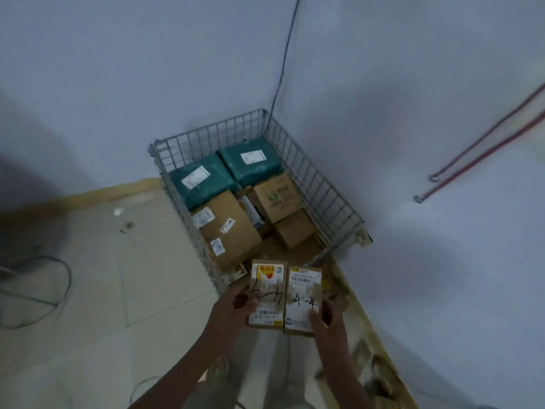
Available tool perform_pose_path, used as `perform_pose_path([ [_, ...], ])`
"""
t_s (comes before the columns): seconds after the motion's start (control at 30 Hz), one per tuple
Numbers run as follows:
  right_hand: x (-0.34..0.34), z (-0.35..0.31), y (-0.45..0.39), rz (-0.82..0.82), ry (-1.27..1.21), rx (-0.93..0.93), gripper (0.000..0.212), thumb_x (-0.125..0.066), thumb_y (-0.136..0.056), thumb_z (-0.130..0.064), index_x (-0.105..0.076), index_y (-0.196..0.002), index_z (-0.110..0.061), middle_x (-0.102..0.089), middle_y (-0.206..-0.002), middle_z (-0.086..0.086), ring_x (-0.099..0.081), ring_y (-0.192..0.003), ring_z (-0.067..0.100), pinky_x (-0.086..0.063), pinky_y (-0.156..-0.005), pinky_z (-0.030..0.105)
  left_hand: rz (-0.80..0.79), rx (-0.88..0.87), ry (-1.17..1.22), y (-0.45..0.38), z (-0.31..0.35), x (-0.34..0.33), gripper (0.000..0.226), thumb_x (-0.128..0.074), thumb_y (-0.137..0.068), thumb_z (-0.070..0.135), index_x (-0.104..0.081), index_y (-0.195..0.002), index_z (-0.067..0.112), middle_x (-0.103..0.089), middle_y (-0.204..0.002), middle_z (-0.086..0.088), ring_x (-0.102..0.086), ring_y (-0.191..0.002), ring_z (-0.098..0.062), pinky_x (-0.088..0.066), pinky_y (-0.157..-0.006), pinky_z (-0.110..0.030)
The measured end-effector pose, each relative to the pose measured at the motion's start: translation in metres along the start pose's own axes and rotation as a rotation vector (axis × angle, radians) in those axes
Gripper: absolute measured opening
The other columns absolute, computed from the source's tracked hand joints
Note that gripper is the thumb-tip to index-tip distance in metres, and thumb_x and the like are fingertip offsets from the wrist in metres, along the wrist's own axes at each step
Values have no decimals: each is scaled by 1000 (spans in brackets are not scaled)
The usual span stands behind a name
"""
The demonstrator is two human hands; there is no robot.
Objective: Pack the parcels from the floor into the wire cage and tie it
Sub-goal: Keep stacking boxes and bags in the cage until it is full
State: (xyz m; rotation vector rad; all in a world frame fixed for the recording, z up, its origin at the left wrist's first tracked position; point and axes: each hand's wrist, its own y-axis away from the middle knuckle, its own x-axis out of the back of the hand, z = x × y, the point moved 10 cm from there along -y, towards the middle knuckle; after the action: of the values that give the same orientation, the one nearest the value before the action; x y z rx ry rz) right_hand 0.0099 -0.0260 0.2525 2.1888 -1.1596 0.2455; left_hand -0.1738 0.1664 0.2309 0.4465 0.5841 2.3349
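Two small brown parcels, both marked "4-4", are held side by side just in front of the wire cage (318, 184). My left hand (236, 305) grips the left parcel (267, 293) by its left edge. My right hand (326, 320) grips the right parcel (303, 296) at its lower right corner. The cage stands in the room's corner and holds two teal bags (224, 169), a large brown box (230, 228) with labels and smaller brown boxes (278, 196).
White walls close the cage in at the back and right. Two red cords with hooks (472, 160) hang on the right wall. A dark cable (38, 290) loops over the tiled floor at left. A cream skirting strip (371, 343) runs along the right wall's base.
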Motion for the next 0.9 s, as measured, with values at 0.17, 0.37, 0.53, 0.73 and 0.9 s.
perform_pose_path([
  [0.17,-38,-18,-15,-13,248,117,45,-53,-85,-58,-58,-123,-33,-63,-112,-3,-65,-96,11,-61,-81,42,40,115,102,1,-28,35,48,-77,-82,35,-68,-129,28,-74,-110,0,-73,-102,-20,-61,-91,-47],
  [0.37,-48,-33,-39,-17,333,155,26,-55,-101,-33,-62,-125,-24,-63,-112,-2,-64,-94,10,-60,-80,38,42,170,170,-25,-39,34,46,-72,-83,32,-69,-128,24,-75,-115,-3,-73,-107,-25,-57,-98,-51],
  [0.53,-46,-48,-94,-65,371,150,19,-53,-101,-35,-62,-117,-31,-67,-105,-4,-66,-91,11,-59,-79,41,52,258,192,-61,-26,10,38,-66,-86,33,-72,-124,31,-77,-110,3,-75,-101,-21,-61,-93,-45],
  [0.73,-62,-71,-219,-106,688,146,43,-43,-101,-48,-55,-127,-16,-59,-116,11,-60,-104,33,-53,-88,46,118,276,170,-165,-13,-57,29,-58,-78,39,-68,-104,36,-75,-102,6,-73,-95,-17,-61,-88,-49],
  [0.9,-124,-36,-333,-405,781,0,44,-40,-99,-49,-57,-118,-13,-65,-108,13,-63,-99,35,-53,-89,50,230,530,219,-247,-49,-71,22,-61,-86,38,-62,-97,19,-69,-97,-7,-68,-93,-30,-59,-88,-46],
])
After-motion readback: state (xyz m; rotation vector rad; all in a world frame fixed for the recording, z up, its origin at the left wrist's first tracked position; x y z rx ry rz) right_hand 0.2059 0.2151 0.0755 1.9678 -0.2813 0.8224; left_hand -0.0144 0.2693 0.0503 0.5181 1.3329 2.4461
